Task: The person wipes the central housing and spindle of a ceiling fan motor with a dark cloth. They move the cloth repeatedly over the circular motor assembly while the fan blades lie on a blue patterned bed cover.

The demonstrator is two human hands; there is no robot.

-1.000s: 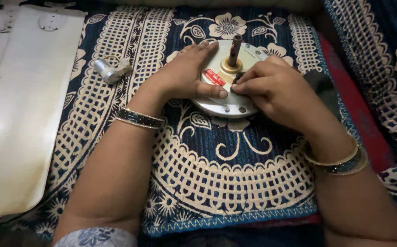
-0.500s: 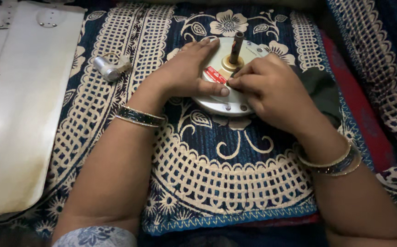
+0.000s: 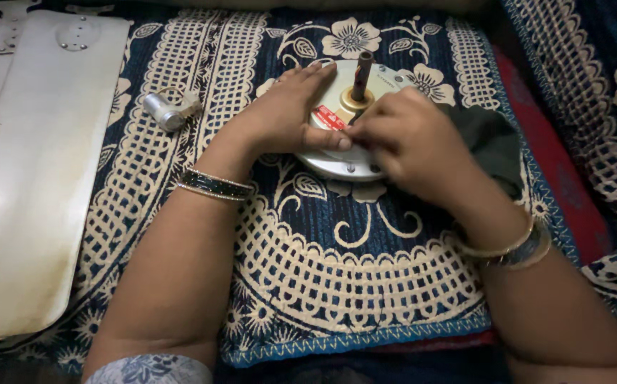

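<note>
Hands at work on a round fan motor. Left hand (image 3: 291, 117) lies flat and spread on the pale disc of the fan motor (image 3: 347, 153), palm down, thumb stretched along the red label (image 3: 330, 117); it presses rather than grips. Right hand (image 3: 412, 142) sits just beside the left thumb, its fingers curled together at the base of the shaft (image 3: 362, 75); whether they pinch anything cannot be told. Shaft stands upright between the two hands. Dark cloth (image 3: 490, 142) lies under and beyond the right hand, touching the motor's far edge. Each wrist carries bangles (image 3: 216, 185). Motor rests on a blue-and-cream patterned spread (image 3: 323, 284). Beyond the left hand, well apart, lies a small silver cylinder with wires (image 3: 166, 112); further out on that side lies a white fan blade (image 3: 31, 192).
</note>
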